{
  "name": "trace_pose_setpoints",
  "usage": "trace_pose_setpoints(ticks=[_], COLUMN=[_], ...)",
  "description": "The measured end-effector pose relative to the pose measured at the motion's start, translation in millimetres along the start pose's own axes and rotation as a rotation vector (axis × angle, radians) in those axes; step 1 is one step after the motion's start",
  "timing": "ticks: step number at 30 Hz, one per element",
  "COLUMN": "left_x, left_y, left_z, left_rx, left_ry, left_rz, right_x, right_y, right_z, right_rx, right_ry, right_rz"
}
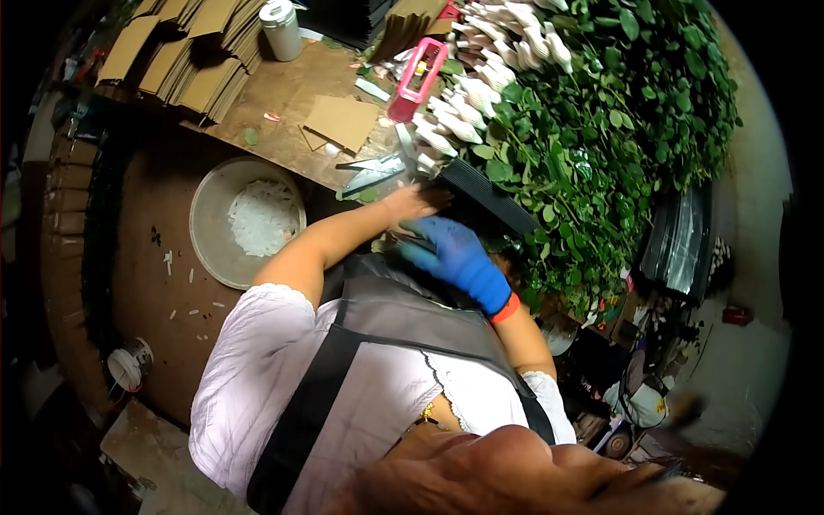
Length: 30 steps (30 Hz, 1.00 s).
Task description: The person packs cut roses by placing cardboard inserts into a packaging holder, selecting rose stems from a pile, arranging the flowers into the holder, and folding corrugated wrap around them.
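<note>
My left hand [418, 203] is bare, its fingers stretched out at the near end of a black ridged block [489, 197]. Just below it is my right hand [453, 256], in a blue glove with an orange cuff; its fingers point left and are smeared by motion, so whether they hold anything cannot be made out. Metal scissors [373, 172] lie at the table edge, left of the block. Beyond them are a pink tool [418, 79] and many white-wrapped flower heads [463, 116], with leafy green stems [566, 172] spreading to the right.
Cardboard stacks [176, 56] and a white lidded cup [280, 30] stand on the wooden table [283, 94], near a loose cardboard piece [342, 123]. A bin [206, 225] with white scraps is at the left below the table. Black sleeves [678, 240] hang at the right.
</note>
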<state>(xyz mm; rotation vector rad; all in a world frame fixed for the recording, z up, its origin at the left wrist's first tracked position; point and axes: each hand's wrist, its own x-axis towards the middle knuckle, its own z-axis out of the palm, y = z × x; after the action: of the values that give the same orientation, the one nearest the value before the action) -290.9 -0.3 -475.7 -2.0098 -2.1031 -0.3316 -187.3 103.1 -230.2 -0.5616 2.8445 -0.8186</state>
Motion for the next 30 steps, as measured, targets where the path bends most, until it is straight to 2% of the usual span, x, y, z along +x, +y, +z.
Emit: trace_pose_setpoints(ticks=[1,3,5,7,10,13,16,19,20,22,24,25,26,28,29,30], left_x=[-3,-6,-5,-1,-1,-4,3,-6,6,0,16,7,1,-2,-2,0], left_y=[-3,0,9,15,23,24,11,11,-1,3,-2,1,5,5,4,0], left_z=[6,5,5,60,86,73,-5,-17,-61,-55,-96,-53,-30,-27,-28,-45], left_rx=[-0.537,-0.693,-0.847,-0.983,-2.935,-3.024,-1.383,-0.838,-0.850,-0.646,-0.397,-0.378,-0.359,-0.305,-0.274,-0.357], left_ry=[0.150,0.115,0.081,0.120,0.313,0.294,0.048,0.039,-0.106,-0.358,-0.474,-0.319,-0.165,-0.302,-0.367,-0.294], left_rz=[-0.025,-0.128,-0.231,-0.106,-0.149,-0.183,-0.321,-0.321,-0.335,-0.380,-0.185,-0.133,-0.080,-0.092,-0.101,-0.087], right_x=[23,80,146,198,232,229,184,108,79,23,-15,-29,-42,-44,-42,-39], right_y=[-3,5,28,28,52,45,31,14,19,44,61,80,99,110,113,118], right_z=[-5,14,59,80,152,140,67,5,5,23,28,36,49,50,53,58], right_rx=[0.106,0.028,-0.230,-0.299,-0.452,-0.487,-0.390,-0.166,-0.042,0.142,0.342,0.503,0.667,0.926,0.927,0.926], right_ry=[0.083,0.166,0.131,0.021,0.083,0.000,0.141,0.335,0.314,0.227,0.057,-0.114,-0.174,-0.276,-0.291,-0.306], right_rz=[-0.066,-0.162,-0.076,0.042,0.113,0.115,0.011,-0.119,-0.051,0.150,0.441,0.598,0.712,0.913,0.900,0.885])
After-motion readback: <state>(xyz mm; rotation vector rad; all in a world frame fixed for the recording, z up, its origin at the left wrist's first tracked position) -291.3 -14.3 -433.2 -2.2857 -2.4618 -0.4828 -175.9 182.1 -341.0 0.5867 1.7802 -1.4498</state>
